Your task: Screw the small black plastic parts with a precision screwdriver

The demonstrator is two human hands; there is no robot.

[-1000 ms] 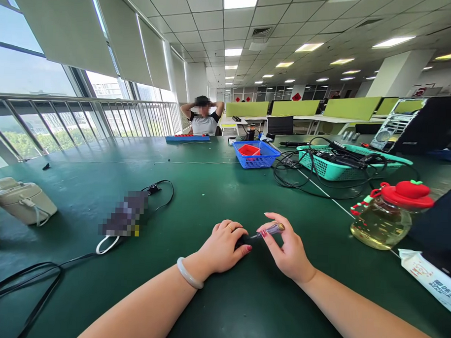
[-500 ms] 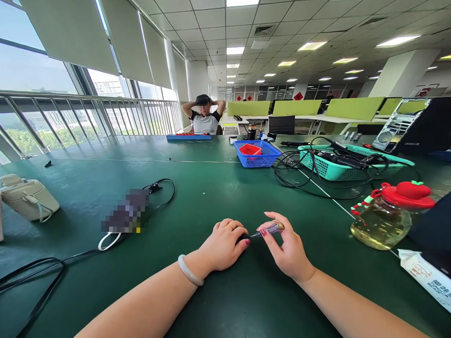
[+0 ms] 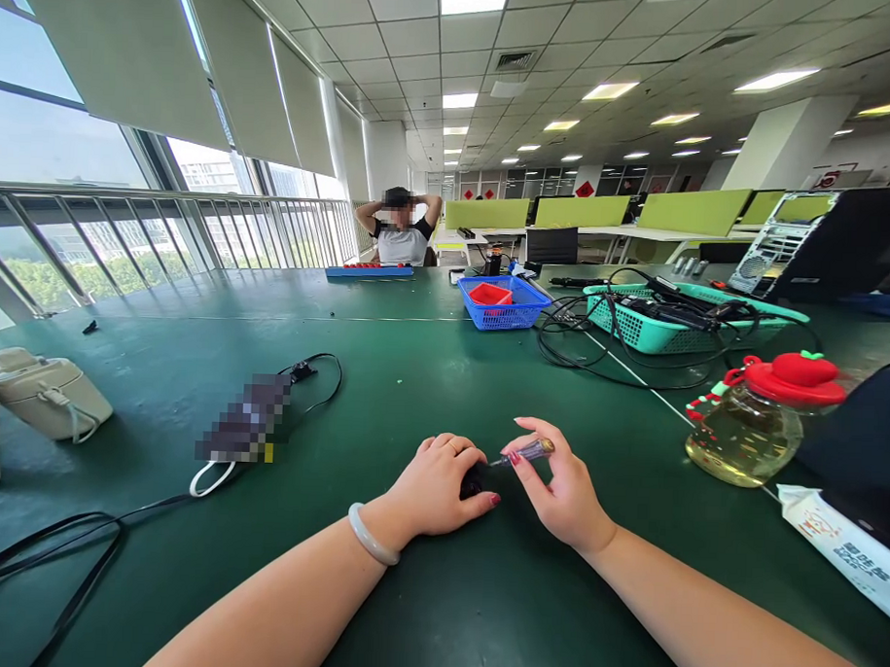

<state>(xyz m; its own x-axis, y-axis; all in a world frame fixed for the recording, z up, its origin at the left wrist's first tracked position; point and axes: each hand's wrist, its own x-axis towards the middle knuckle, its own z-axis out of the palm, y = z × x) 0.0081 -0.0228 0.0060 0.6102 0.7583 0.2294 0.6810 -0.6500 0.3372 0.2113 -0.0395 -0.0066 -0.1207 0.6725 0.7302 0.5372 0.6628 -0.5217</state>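
The left hand (image 3: 440, 484) curls its fingers over a small black thing on the worktop (image 3: 435, 606), maybe so it won't slide. The right hand (image 3: 567, 484) pinches a screwdriver (image 3: 535, 450) between thumb and fingers, its thin end pointing at the small black thing (image 3: 472, 482).

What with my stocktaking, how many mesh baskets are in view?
2: the blue basket, holding a red tray, and the teal basket to its right, piled with black cables. A blue thing at the right edge is too unclear to count.
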